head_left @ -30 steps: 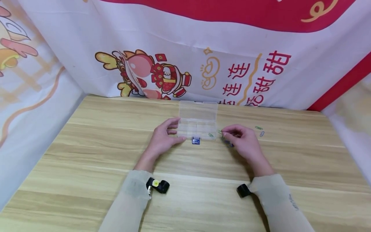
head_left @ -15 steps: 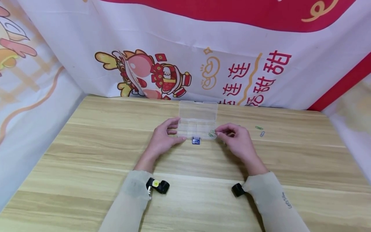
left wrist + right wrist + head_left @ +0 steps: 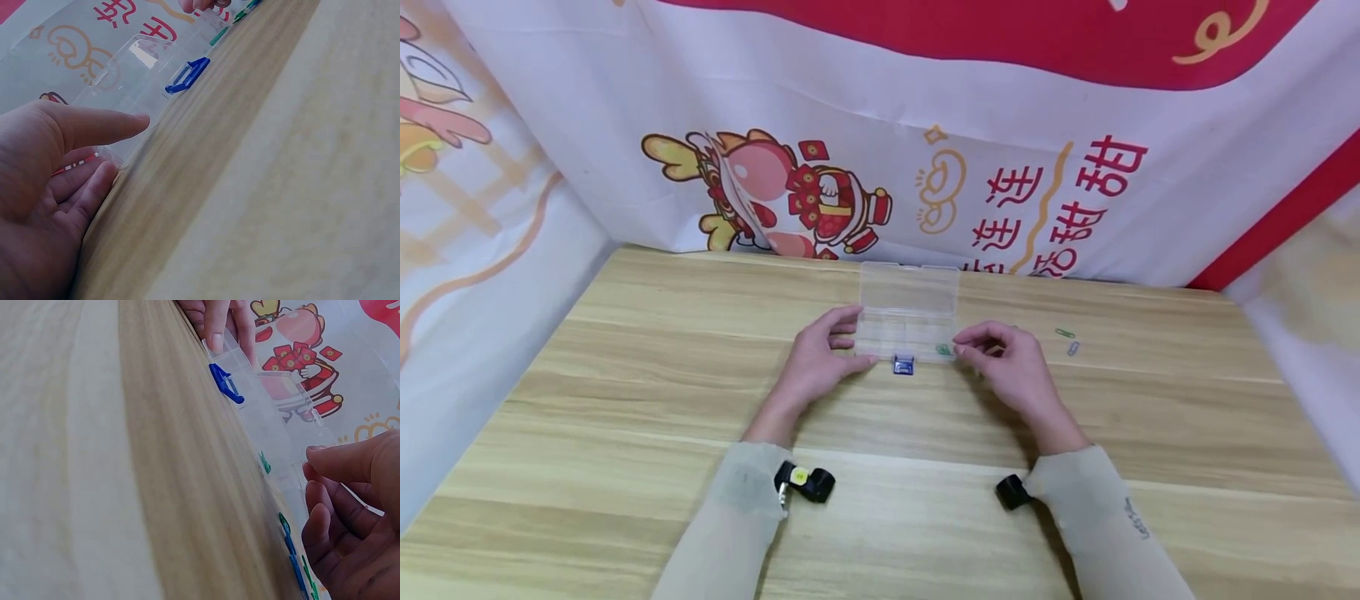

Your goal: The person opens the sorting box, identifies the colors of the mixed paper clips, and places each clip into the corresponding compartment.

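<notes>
A clear plastic box with dividers stands with its lid raised at the back. My left hand grips its left end, thumb by the front corner and fingers along the side. Green paper clips lie in the front right compartment. Just off the box's right end is my right hand, fingers loosely bent, with no clip showing between thumb and forefinger. Blue paper clips lie beneath that hand in the right wrist view, mostly hidden from the head camera.
A blue latch sticks out from the box's front edge. Right of the right hand lie a green paper clip and a pale blue paper clip on the wooden table. A printed cloth hangs behind.
My right hand has moved left to the box's right end and let go of a green paper clip, which now lies in the front right compartment. The left hand has stayed put.
</notes>
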Tool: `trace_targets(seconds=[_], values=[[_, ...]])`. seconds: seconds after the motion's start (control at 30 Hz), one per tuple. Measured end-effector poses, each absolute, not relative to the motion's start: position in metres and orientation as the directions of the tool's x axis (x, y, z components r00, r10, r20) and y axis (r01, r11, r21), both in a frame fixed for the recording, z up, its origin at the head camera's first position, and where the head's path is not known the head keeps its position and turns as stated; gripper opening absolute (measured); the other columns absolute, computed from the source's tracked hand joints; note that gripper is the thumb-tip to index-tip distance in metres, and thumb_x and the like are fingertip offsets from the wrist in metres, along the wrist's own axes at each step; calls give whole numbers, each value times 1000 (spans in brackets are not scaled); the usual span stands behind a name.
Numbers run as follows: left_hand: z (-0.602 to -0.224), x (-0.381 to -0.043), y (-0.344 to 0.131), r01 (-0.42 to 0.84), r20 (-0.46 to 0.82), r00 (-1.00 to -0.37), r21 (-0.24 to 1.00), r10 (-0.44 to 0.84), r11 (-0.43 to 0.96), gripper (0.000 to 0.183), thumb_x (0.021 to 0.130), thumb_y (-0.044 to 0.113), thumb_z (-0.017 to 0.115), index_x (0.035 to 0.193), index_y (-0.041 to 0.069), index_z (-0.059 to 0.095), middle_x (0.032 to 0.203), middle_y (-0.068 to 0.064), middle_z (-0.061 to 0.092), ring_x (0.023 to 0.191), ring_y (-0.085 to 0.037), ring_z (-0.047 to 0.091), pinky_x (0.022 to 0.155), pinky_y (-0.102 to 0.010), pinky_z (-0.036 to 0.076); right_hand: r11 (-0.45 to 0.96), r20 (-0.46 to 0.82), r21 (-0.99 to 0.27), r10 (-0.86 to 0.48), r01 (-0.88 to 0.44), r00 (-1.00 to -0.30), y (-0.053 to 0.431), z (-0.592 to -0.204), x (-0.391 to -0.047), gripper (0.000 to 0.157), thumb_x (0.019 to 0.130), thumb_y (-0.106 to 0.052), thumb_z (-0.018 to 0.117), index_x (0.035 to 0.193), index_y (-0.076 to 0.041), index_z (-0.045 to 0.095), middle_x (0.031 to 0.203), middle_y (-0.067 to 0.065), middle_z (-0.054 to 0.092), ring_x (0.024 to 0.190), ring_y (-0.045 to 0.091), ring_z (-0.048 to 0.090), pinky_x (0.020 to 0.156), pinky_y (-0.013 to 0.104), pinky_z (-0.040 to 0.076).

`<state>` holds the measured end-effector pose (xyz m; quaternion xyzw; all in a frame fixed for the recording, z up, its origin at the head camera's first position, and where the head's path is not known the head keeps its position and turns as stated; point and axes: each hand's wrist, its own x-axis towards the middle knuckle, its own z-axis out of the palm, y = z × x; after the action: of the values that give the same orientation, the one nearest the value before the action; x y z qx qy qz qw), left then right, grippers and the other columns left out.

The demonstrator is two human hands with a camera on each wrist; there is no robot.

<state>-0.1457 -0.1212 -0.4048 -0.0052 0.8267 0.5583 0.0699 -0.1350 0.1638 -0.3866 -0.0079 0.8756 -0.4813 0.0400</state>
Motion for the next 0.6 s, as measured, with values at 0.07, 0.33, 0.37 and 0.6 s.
trace_targets(seconds=[0.07, 0.33, 0.37, 0.6], values=[[-405, -146, -121, -89, -123, -990, 921, 67, 378, 81, 85, 9, 91, 156, 22, 56, 146, -10, 64, 127, -31, 65, 114, -45, 56, 535, -63, -844, -49, 27, -997, 165, -388, -135, 12, 102, -18, 74, 112, -15, 78, 111, 7, 73, 100, 23, 62, 80, 31, 56], [-404, -145, -122, -83, -119, -990, 921, 70, 381, 81, 85, 10, 91, 157, 21, 55, 146, -10, 64, 127, -31, 65, 114, -45, 55, 531, -66, -846, -9, 51, -998, 182, -390, -143, 17, 102, -22, 75, 116, -13, 78, 113, 9, 74, 101, 22, 62, 78, 26, 55], [-403, -145, -122, -82, -118, -990, 921, 72, 380, 81, 85, 10, 91, 157, 21, 55, 146, -10, 64, 128, -31, 65, 114, -45, 55, 529, -75, -846, 2, 65, -997, 186, -390, -144, 18, 101, -23, 75, 117, -13, 78, 113, 8, 74, 101, 22, 62, 78, 26, 55], [-404, -145, -122, -86, -122, -990, 924, 73, 372, 81, 85, 10, 91, 156, 21, 56, 145, -10, 64, 127, -31, 65, 114, -45, 55, 597, -122, -792, 45, 125, -991, 205, -388, -145, 23, 100, -26, 76, 119, -12, 76, 116, 9, 74, 101, 22, 61, 81, 27, 54]])
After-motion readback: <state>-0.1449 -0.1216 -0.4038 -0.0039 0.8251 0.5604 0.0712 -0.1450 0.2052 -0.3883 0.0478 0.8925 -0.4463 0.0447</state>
